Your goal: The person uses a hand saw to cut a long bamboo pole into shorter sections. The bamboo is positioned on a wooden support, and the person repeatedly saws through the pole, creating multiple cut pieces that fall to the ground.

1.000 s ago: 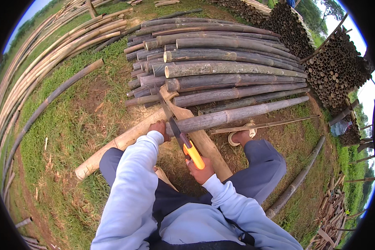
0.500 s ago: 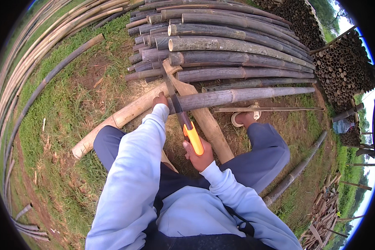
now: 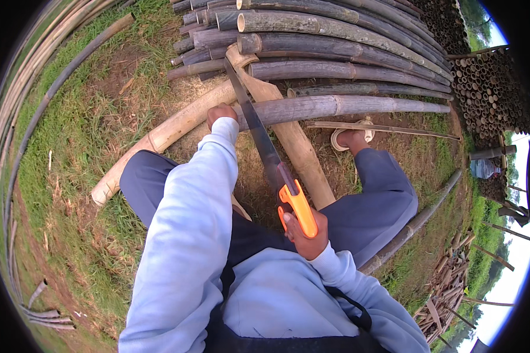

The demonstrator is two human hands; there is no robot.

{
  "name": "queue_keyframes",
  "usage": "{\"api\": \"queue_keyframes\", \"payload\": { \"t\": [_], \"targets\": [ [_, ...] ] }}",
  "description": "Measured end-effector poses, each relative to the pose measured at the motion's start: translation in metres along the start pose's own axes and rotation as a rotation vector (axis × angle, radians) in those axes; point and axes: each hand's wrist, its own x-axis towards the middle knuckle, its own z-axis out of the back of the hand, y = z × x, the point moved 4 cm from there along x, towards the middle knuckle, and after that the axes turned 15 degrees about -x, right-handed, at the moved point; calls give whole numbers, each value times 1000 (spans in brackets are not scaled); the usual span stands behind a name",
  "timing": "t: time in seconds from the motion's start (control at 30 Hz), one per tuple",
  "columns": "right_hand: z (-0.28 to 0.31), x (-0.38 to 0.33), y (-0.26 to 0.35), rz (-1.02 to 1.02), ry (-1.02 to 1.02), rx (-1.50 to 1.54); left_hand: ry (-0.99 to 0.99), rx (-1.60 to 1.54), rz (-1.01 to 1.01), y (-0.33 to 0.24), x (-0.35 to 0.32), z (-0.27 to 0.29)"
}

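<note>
My right hand is wrapped round the orange handle of a hand saw, at the front of my body. The long dark blade slants up and away to the left, crossing a greyish bamboo pole near its left end. Just left of the blade, my left hand is closed on that end of the pole, its fingers partly hidden by the sleeve and hand. Under the pole, two thick pale bamboo pieces cross, one running left and one toward my right leg.
A stack of dark bamboo poles lies beyond the work. More long poles curve along the left. My sandalled foot rests by a thin strip. Cut bamboo is piled at the right, with scraps nearer.
The saw and my right hand have drawn back toward my body and slightly right, so more blade shows on the near side of the pole. My left hand stays at the pole's end.
</note>
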Motion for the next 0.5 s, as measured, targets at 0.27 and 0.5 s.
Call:
{"api": "queue_keyframes", "payload": {
  "t": [0.27, 0.5],
  "targets": [
    [-25, 79, 31, 42, -22, -60, 0, 53, 41, -11, -8, 7],
    [-12, 11, -10, -44, 31, 9, 365, 1027, -421, -11, 20, -26]
  ]
}}
